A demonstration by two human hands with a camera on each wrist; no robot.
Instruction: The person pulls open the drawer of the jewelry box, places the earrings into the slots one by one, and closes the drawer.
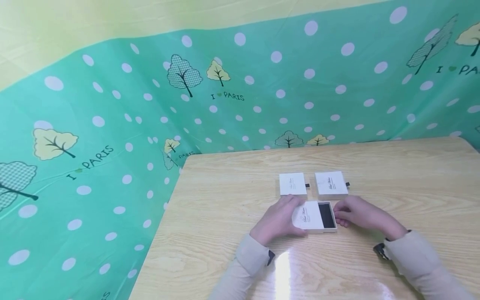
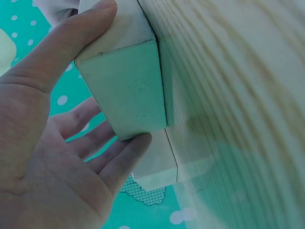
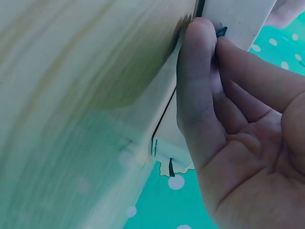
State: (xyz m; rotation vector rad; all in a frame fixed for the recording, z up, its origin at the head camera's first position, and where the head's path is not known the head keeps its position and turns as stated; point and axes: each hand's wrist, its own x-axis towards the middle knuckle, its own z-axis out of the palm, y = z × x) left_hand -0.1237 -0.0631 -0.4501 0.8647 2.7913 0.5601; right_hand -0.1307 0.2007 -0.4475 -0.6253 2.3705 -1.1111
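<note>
A small white drawer box (image 1: pixel 310 215) with dark script lettering lies on the table, its tray (image 1: pixel 327 216) slid partway out to the right, showing a black inside. My left hand (image 1: pixel 279 218) grips the box's outer sleeve from the left; in the left wrist view the thumb lies along the near side of the sleeve (image 2: pixel 124 90) and fingers hold the far side. At the tray's right end, my right hand (image 1: pixel 356 212) pinches a small dark pull tab (image 3: pixel 222 32) between thumb and fingertip, mostly hidden by the fingers.
Behind the held box stand two more white boxes, a left one (image 1: pixel 292 183) and a right one (image 1: pixel 331 183), each shut with a black tab on its right side. The wooden table (image 1: pixel 210 187) meets a green dotted cloth (image 1: pixel 225 125) at the back and left.
</note>
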